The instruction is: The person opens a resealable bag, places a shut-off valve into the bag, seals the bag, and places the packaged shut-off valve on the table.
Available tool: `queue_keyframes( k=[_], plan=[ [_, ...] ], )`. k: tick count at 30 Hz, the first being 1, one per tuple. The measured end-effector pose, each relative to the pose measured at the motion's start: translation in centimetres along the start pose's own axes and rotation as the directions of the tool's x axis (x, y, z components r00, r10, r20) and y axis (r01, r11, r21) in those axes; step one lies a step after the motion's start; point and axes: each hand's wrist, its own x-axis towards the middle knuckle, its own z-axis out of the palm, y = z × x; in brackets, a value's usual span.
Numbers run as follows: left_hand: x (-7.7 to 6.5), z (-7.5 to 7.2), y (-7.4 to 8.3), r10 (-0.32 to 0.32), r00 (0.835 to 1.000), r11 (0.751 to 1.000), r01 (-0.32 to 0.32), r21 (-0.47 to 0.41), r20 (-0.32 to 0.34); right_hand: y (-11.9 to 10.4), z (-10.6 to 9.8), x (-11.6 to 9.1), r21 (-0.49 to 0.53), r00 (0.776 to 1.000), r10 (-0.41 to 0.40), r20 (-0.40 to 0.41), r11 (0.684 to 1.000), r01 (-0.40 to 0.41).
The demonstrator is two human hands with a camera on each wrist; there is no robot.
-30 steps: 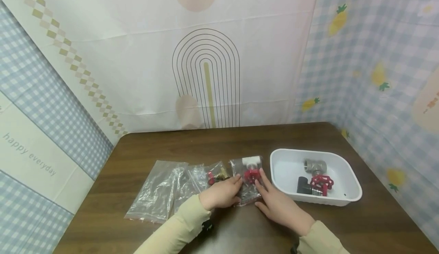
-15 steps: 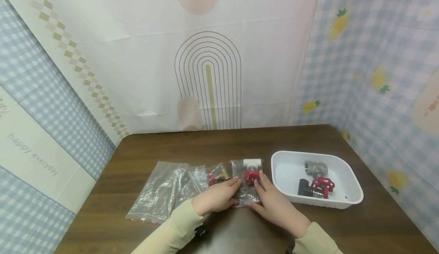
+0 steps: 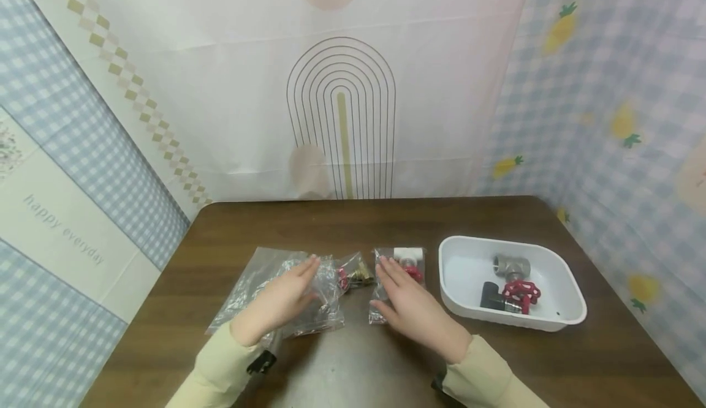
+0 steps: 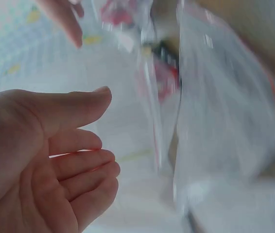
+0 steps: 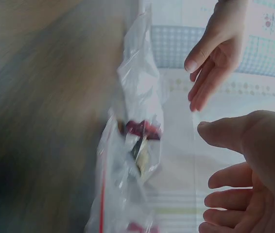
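White valve (image 3: 408,253) with a red handwheel (image 3: 413,273) lies inside a clear bag (image 3: 377,315) on the brown table (image 3: 331,365), between the bagged brass valve (image 3: 361,274) and the white tray (image 3: 452,288). Half a second ago 2 hands flanked this bag, the fingers of 1 beside its left edge and those of the other on the handwheel; now they have drawn apart. Left hand (image 3: 276,304) has swung away to the left and sits above the flat clear bags (image 3: 250,273), its fingers relaxed and holding nothing, so the brass valve it partly hid now shows more fully. Right hand (image 3: 421,311) has slid leftward across the white valve's bag, fingers extended with the thumb apart, gripping nothing; it covers the bag's middle from above, and the right wrist view shows its fingertips clear of the plastic. The white valve itself stays in about the same place. Unchanged too are the 2 valves in the tray, 1 grey metal (image 3: 513,267) and 1 black (image 3: 491,298).
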Motion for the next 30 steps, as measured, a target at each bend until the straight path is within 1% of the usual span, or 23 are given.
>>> queue_keyframes(
  k=[3,5,7,11,13,15,18,21,24,30],
  plan=[
    [-1.3,-1.3,-1.0,-0.03,0.999,0.999,0.032,0.043,-0.035,-0.8,0.0,0.9,0.021,1.0,-0.019,0.013,1.0,0.019],
    [-2.0,-1.7,-1.5,-0.05,0.998,0.997,0.053,0.059,-0.044,-1.2,0.1,1.3,0.027,0.999,-0.033,0.019,0.999,0.032],
    [-2.4,-1.8,-1.7,-0.069,0.997,0.996,0.071,0.056,-0.036,-1.7,0.3,1.7,0.038,0.998,-0.051,0.022,0.998,0.05],
    [-3.1,-1.1,-1.9,-0.095,0.995,0.995,0.095,0.034,0.016,-2.5,0.9,2.1,0.039,0.994,-0.108,0.023,0.993,0.107],
    [-3.4,-0.6,-1.8,-0.084,0.996,0.996,0.083,0.019,0.036,-2.9,1.3,2.2,0.035,0.99,-0.138,0.034,0.99,0.136],
    [-3.6,-0.2,-1.7,-0.058,0.997,0.998,0.058,0.007,0.046,-3.2,1.9,2.3,0.026,0.985,-0.161,0.058,0.987,0.16],
    [-3.8,0.4,-1.3,-0.013,0.998,1.0,0.013,0.0,0.054,-3.9,2.5,2.4,0.012,0.975,-0.183,0.128,0.983,0.183],
    [-4.0,1.2,-1.0,0.005,0.997,1.0,-0.006,0.005,0.08,-4.5,3.2,2.4,-0.001,0.958,-0.202,0.203,0.978,0.206],
    [-4.1,1.9,-0.9,0.026,0.994,1.0,-0.027,0.008,0.109,-4.9,3.9,2.5,-0.026,0.945,-0.207,0.255,0.975,0.221],
    [-4.3,2.7,-0.7,0.064,0.985,0.997,-0.072,0.039,0.162,-5.3,4.6,2.7,-0.06,0.932,-0.19,0.308,0.974,0.218]
  ],
)
